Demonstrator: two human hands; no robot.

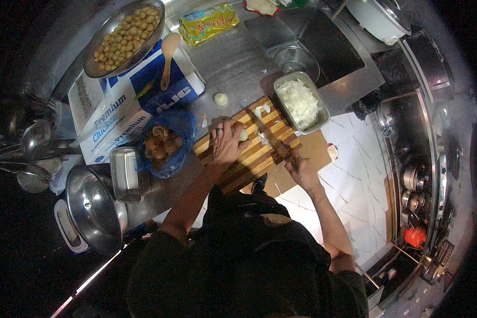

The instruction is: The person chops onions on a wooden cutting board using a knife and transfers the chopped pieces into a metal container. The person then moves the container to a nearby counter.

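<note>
On the striped wooden cutting board [238, 171], my left hand [226, 143] holds down a small pale peeled onion piece [243, 135] under its fingers. My right hand [302, 171] is closed on the handle of a kitchen knife [268, 133], whose blade lies across the board, to the right of the onion piece. White onion slices [262, 109] lie near the board's far corner, around the blade. A steel container [322, 123] of cut white onion stands beside the board's right end. One peeled onion [221, 99] rests on the steel counter beyond my left hand.
A blue plastic bag [185, 125] of brown, rounded produce sits left of the board, beside an empty steel container [125, 175]. A large steel bowl [91, 206] stands farther left. Behind are a printed carton [115, 119], a wooden spoon [167, 59] and a colander [91, 67] of round yellowish food.
</note>
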